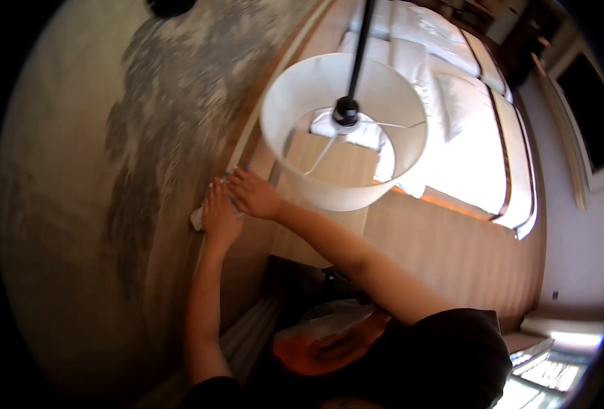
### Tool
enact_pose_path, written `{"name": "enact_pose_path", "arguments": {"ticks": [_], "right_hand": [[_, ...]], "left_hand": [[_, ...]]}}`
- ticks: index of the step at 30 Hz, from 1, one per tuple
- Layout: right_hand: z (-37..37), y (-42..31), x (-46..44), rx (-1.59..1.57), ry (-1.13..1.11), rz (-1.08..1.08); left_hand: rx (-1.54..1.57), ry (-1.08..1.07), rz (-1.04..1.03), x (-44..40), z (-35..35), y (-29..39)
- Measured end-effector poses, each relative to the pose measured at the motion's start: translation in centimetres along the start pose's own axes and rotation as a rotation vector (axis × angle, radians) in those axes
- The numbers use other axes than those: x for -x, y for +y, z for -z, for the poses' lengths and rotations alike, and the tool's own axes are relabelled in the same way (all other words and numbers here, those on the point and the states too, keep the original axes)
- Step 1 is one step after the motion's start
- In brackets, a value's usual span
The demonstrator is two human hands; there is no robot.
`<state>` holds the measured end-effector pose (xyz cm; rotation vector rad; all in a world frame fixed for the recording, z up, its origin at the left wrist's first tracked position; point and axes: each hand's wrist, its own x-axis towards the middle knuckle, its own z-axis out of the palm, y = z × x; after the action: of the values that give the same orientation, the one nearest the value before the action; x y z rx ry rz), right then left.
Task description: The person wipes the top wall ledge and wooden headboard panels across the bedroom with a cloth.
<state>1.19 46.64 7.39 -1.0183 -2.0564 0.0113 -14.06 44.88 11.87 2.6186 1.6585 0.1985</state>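
My left hand (221, 213) lies on the narrow top ledge of a wooden wall panel (247, 146), pressed over a crumpled white cloth (197, 218). Only a small part of the cloth sticks out beside the palm. Right beside it, my right hand (255, 195) rests on the same ledge with its fingers stretched towards the wall, overlapping the left hand's edge. Whether the right fingers also touch the cloth is hidden. Small teal spots show at the fingertips. Close to my right forearm stands a white lampshade (346, 198), open at the top.
A patchy grey wall (165, 129) rises on the left. The lamp's black rod (362, 48) runs up past my right arm. Beds with white bedding (462, 160) stand beyond the lamp on a wood floor (445, 238). A dark wall screen (588, 112) is at far right.
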Motion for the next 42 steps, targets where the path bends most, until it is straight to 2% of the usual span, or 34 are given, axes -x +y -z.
{"name": "enact_pose_path", "arguments": {"ticks": [8,14,19,22,31,34,37,40,42], "right_hand": [[-3.0,-10.5,1.7,-0.124,-0.200,0.184],[-5.0,-16.8,2.7,-0.198,-0.143,0.443],[-5.0,-16.9,2.9,-0.232,-0.127,0.478],[-4.3,-15.5,2.3,-0.196,-0.135,0.461],[-0.8,-5.7,0.9,-0.037,-0.168,0.125],[-0.3,-3.0,0.4,0.020,-0.104,0.018],[-0.5,-0.6,-0.2,-0.027,-0.053,-0.245],[-1.6,0.2,-0.2,-0.310,0.243,-0.488],[-1.2,-0.7,-0.9,-0.350,0.302,-0.628]], "left_hand": [[-0.027,0.040,0.154,13.2,2.3,-2.9],[-0.052,0.014,0.323,22.2,3.1,-3.8],[-0.003,0.042,0.286,23.1,4.1,-3.3],[0.023,-0.021,0.272,21.2,4.0,-3.6],[-0.032,0.078,0.110,7.6,0.2,-1.5],[-0.065,0.110,0.062,3.1,-0.6,-0.7],[-0.038,0.121,0.024,-2.1,-2.1,0.2],[0.013,0.133,0.031,-6.0,-2.6,1.3],[0.022,0.152,0.026,-6.7,-2.5,1.6]]}}
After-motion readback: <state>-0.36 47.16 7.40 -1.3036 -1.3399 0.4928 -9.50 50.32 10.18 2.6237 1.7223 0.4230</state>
